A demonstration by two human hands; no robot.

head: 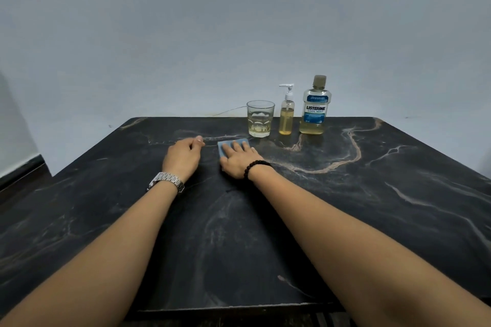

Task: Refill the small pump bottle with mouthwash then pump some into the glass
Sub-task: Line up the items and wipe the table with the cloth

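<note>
Near back edge of table (398, 194): glass (260, 118), pump bottle (286, 114), mouthwash bottle (315, 106). Right hand (237, 158) flat on blue cloth (225, 146); left hand (183, 154) loosely curled, empty. Pump bottle likely light, slick plastic; grip mid-body.

A dark marble-patterned table with pale veins (345, 194) is seen. A folded blue cloth (225, 147) is pressed flat under the right hand (239, 158). Just beyond the hand, a clear faceted glass (260, 119), a small clear pump bottle (286, 114) and a large Listerine mouthwash bottle (314, 109) are stood in a row.
</note>
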